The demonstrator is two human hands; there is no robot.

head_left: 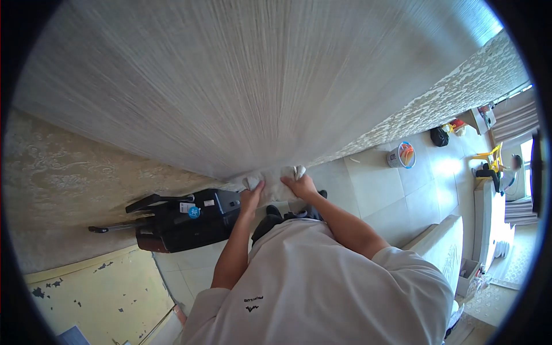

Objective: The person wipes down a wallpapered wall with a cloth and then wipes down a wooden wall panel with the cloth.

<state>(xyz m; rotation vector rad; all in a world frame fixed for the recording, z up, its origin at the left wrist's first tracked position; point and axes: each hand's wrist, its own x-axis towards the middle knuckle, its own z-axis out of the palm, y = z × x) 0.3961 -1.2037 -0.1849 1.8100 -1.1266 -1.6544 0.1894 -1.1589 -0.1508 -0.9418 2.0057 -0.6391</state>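
Observation:
A pale, crumpled cloth (275,185) is stretched between my two hands in front of my waist, close to the foot of a tall grey wood-grain panel (241,86). The fingers of my left hand (252,199) are wrapped round one end, with a bunch of cloth poking up beside the thumb. At the other end, my right hand (301,186) grips the cloth in the same way. Whether the cloth touches the panel I cannot tell.
Left of me, a black machine with handles (195,221) stands by a patterned wall (69,172) and a peeling yellow door (98,293). To the right are a bucket (395,156) holding orange things, a black bag (439,137), a mattress (443,247) and a seated person (506,175).

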